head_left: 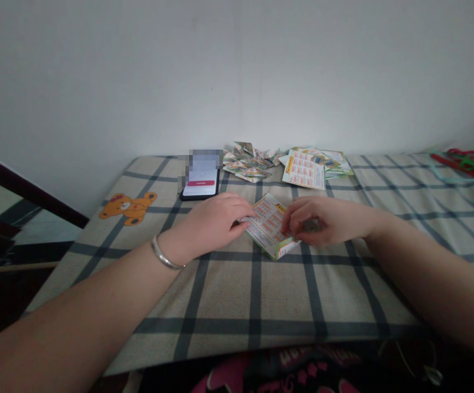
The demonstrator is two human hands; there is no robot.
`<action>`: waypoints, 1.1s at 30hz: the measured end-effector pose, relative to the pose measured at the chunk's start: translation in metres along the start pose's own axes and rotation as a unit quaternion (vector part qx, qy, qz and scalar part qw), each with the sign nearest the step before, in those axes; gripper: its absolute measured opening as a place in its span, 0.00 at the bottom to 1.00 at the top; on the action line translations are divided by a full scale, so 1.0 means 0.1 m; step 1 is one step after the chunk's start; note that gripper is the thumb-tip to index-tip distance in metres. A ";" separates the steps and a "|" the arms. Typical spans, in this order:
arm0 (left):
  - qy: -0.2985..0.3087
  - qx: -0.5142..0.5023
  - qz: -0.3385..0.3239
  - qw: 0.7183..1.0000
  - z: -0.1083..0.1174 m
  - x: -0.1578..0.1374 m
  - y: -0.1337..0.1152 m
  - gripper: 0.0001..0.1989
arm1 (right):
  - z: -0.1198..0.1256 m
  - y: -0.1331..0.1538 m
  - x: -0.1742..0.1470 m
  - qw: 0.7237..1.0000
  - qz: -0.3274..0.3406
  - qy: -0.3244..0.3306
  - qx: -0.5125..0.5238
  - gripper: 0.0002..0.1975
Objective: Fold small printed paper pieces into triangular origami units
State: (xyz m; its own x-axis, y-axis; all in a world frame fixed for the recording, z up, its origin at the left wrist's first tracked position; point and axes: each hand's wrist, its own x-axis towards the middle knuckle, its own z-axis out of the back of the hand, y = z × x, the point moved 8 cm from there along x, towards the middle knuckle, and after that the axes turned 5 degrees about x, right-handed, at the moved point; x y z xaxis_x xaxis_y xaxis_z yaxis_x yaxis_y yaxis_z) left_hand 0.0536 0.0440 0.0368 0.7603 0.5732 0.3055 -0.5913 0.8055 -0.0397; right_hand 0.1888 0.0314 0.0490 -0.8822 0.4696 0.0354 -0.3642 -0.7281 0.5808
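Note:
A printed paper sheet (265, 222), with orange and white boxes and a green border, lies turned cornerwise on the checked cloth. My left hand (216, 221), a silver bangle at its wrist, has its thumb and fingertips at the sheet's left corner. On the opposite side, my right hand (313, 219) is closed, with finger and thumb at the lower right edge, which looks bent up. The fingers partly cover that edge. Behind the sheet, a pile of similar printed papers (303, 170) rests near the wall, beside a heap of folded paper pieces (250, 162).
A phone (199, 177) with its screen lit lies left of the folded pieces. An orange bear picture (128, 208) is on the tablecloth (216, 284) at left. At far right, red and green strips (466, 166) lie in a pale container. A wall (237, 71) stands behind.

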 end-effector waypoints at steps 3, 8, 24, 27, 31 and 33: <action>0.003 -0.004 -0.005 1.000 -0.01 0.00 0.00 0.12 | -0.02 -0.05 0.03 1.000 -0.010 -0.019 -0.006 0.07; 0.005 -0.007 -0.012 1.000 -0.01 -0.01 -0.02 0.13 | -0.02 -0.12 0.07 0.994 -0.018 -0.079 -0.073 0.05; 0.033 0.035 -0.029 0.998 0.02 0.00 -0.08 0.12 | -0.06 -0.16 0.21 0.951 -0.024 -0.203 -0.234 0.07; 0.027 0.041 -0.032 0.998 0.00 0.00 -0.08 0.11 | -0.04 -0.15 0.20 0.942 -0.017 -0.227 -0.245 0.07; 0.034 0.043 -0.020 0.998 -0.01 -0.01 -0.08 0.10 | 0.00 -0.09 0.16 0.936 0.018 -0.246 -0.251 0.07; 0.043 0.046 -0.008 0.998 0.00 -0.02 -0.06 0.11 | 0.01 -0.04 0.14 0.939 0.047 -0.232 -0.250 0.08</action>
State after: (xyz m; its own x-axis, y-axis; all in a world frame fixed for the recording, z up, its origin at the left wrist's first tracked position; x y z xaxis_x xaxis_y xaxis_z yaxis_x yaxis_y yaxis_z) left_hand 0.0558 0.0378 0.0360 0.7879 0.5745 0.2216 -0.5982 0.7996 0.0539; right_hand 0.1778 0.0411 0.0481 -0.7350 0.4739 0.4850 -0.4877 -0.8664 0.1073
